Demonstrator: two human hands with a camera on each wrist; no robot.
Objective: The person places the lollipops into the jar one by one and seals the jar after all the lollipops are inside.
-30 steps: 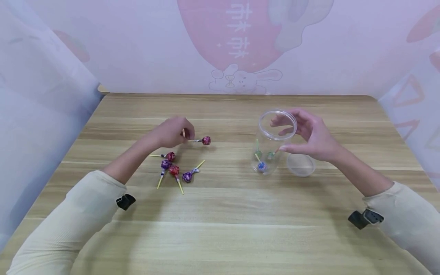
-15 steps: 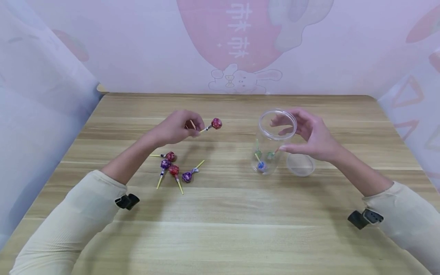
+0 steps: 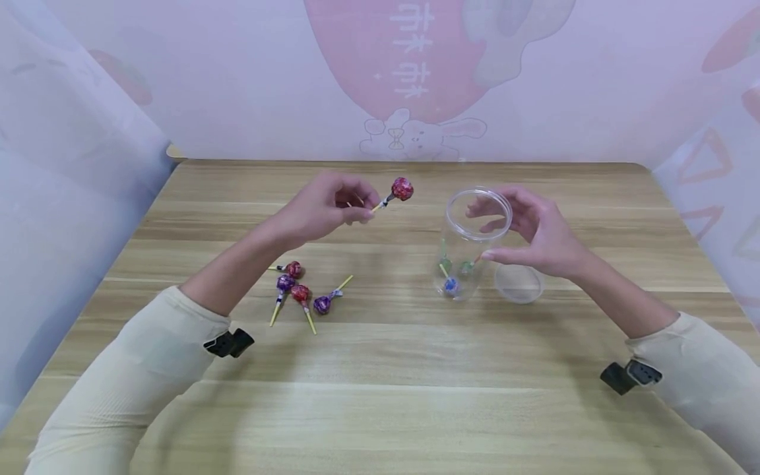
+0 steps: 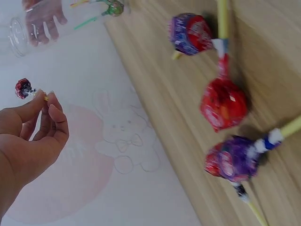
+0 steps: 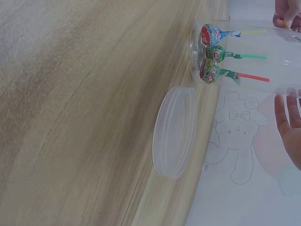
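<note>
Left hand (image 3: 323,210) pinching red lollipop (image 3: 402,189) by stick, now lifted off table (image 3: 380,369), carried right, near jar (image 3: 469,241); right hand (image 3: 537,231) cups jar rim.

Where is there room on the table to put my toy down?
The wide near strip of the table, between the two sleeves, is bare. So is the far edge by the wall. It is crowded around the four lollipops, and by the jar and lid.

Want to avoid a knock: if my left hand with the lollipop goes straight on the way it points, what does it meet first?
Probably the rim of the clear jar, held by the right hand; depth is uncertain.
</note>
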